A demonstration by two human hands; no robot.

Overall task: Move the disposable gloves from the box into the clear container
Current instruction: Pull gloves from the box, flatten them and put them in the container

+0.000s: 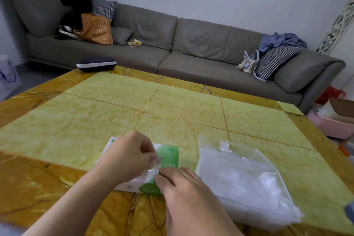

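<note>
where fingers [153, 156] meet, perhaps glove [155, 166].

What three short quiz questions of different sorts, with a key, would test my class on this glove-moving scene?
1. True or false: the clear container sits to the right of the glove box.
2. Which hand rests on top of the box: A left, B right?
3. Fill in: both hands pinch a thin clear ____ at the box opening.

Key: 1 true; 2 A; 3 glove. The right hand meets the left at the opening, and the container already holds clear gloves.
</note>
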